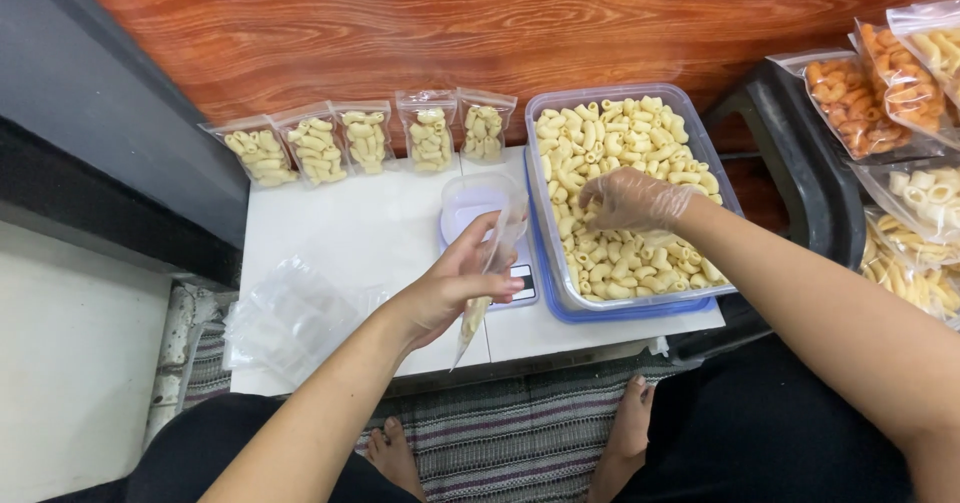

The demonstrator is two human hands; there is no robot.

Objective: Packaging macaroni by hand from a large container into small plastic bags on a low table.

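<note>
Wood-grain panelling runs behind a low white table (380, 233) where I sit on a striped mat (520, 433) with my bare feet tucked under the edge. My left hand (455, 288) holds a small clear bag (490, 283) upright over the front of the table, fingers pinched together on its upper part while a little pasta sits in its pointed bottom. My right hand (632, 201), in a thin plastic glove, hangs inside the clear tub (545, 213) of pale elbow pasta (610, 143), fingers curled down and closing on a few pieces; whether they have fully closed, I cannot tell. Just beside the bag, touching the tub's left wall, stands a small scale (475, 208) with a round dish on top. Five filled bags (370, 143) lean in a row against the panelling at the back of the table, and a heap of empty bags (290, 318) lies at its left front corner. To my right, more packed bags of orange and pale snacks (900, 113) are stacked on a dark stool (790, 153). I judge this to be the filling step, with the bag only started. The next move calls for carrying the pinch across to the bag's mouth without spilling, and my left fingers must keep that mouth spread wide enough.
</note>
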